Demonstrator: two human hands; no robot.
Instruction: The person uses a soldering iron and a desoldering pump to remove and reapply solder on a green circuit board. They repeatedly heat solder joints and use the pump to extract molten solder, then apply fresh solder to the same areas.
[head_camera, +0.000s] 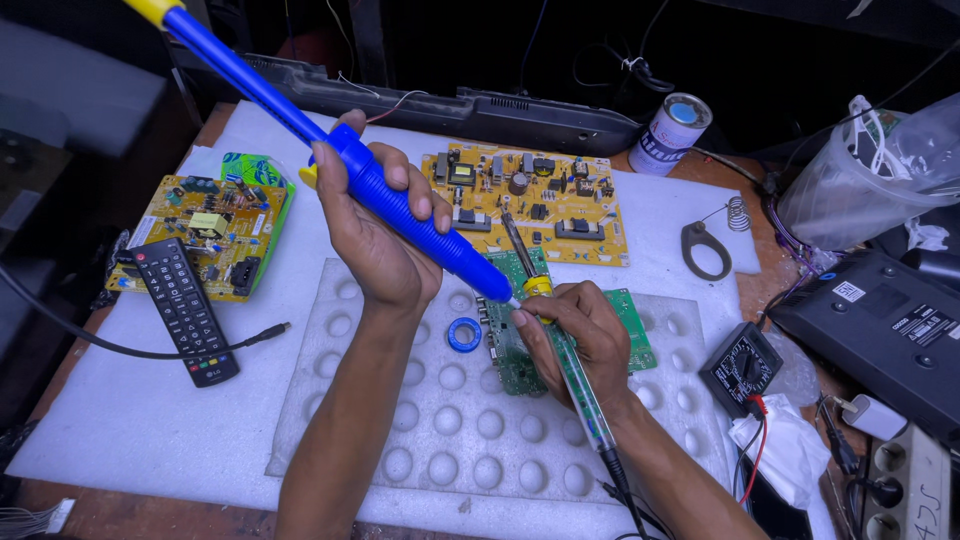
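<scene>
A: What's on the tabletop (120, 420)?

B: A green circuit board (515, 360) near its middle. The left hand (375, 235) grips a blue desoldering pump (400, 210), the right hand (575, 335) a soldering iron (570, 370); both tips meet the board. Work looks midway.

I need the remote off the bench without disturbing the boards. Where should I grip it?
Grip the black remote across its long side edges near the lower end, coming from the bench's front left. Its upper end overlaps the yellow circuit board; the lower end lies free.
</scene>
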